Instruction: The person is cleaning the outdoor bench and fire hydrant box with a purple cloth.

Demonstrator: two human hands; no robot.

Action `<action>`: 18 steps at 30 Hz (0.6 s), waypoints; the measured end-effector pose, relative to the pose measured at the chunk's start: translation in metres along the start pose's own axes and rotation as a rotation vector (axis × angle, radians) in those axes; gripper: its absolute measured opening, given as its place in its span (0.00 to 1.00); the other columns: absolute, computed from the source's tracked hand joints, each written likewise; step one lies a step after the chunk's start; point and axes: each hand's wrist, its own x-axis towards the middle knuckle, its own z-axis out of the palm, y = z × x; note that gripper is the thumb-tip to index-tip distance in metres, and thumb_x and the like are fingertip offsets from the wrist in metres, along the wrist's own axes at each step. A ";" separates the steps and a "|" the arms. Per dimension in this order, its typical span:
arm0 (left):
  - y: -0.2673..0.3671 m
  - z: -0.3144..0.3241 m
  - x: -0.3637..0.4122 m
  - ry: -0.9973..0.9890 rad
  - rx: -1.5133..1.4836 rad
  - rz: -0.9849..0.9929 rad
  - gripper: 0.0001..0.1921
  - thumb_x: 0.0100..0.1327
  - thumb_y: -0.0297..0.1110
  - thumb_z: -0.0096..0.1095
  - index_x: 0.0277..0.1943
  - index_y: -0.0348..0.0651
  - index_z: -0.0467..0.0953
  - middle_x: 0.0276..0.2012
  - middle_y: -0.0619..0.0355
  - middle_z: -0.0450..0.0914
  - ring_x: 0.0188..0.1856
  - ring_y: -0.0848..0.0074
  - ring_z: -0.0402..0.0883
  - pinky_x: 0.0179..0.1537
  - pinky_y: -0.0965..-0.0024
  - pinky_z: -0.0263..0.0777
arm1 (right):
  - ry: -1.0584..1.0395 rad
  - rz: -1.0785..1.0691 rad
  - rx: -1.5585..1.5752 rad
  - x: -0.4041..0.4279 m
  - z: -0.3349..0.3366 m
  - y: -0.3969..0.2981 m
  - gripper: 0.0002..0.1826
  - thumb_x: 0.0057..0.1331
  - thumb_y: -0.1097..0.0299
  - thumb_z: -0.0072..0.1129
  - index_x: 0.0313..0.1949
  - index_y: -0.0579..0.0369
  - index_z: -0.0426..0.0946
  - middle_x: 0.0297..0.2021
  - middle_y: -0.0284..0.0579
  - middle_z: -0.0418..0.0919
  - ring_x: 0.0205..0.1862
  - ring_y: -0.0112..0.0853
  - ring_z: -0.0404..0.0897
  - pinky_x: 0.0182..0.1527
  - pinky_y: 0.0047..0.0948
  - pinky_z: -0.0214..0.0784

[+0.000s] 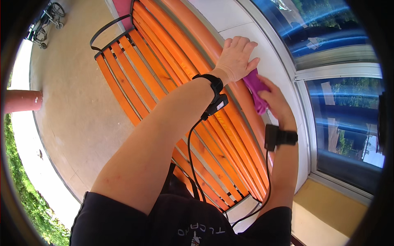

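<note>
My left hand [236,58] is palm down over the top rail of an orange slatted wooden bench [181,33] and the white ledge, fingers apart. Its thumb lies at the upper end of a bunched purple cloth [256,92], and whether it presses on the cloth is hidden. My right hand [275,100], slightly blurred, is at the cloth's right side with its fingertips over the edge, gripping it. The cloth hangs along the bench's top rail. Both wrists wear black straps with small cabled devices.
A white ledge [238,18] and metal-framed windows [344,123] run along the bench's right. The bench's curved metal armrest [107,29] is at upper left. Beyond it are a wheelchair [43,26], a red post [23,101] and the concrete floor [74,92].
</note>
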 end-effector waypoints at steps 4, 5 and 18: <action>0.006 -0.006 0.005 -0.051 -0.008 -0.002 0.20 0.59 0.43 0.54 0.51 0.43 0.66 0.45 0.53 0.68 0.50 0.62 0.65 0.51 0.59 0.56 | 0.198 -0.188 -0.722 -0.087 0.033 0.022 0.34 0.53 0.75 0.57 0.61 0.60 0.59 0.50 0.51 0.62 0.43 0.42 0.75 0.47 0.31 0.70; 0.003 -0.005 0.006 -0.042 0.003 0.008 0.21 0.59 0.43 0.55 0.51 0.43 0.66 0.46 0.53 0.68 0.51 0.63 0.64 0.52 0.59 0.56 | 0.202 -0.194 -0.724 -0.086 0.040 0.022 0.34 0.53 0.75 0.57 0.61 0.60 0.59 0.50 0.51 0.62 0.43 0.42 0.75 0.47 0.31 0.70; -0.053 -0.166 -0.233 -0.154 0.303 -0.352 0.22 0.56 0.30 0.58 0.54 0.45 0.65 0.50 0.49 0.64 0.54 0.56 0.62 0.54 0.54 0.56 | 0.445 0.057 -1.323 -0.068 0.059 0.038 0.36 0.55 0.58 0.62 0.60 0.55 0.58 0.47 0.50 0.64 0.41 0.48 0.77 0.43 0.41 0.71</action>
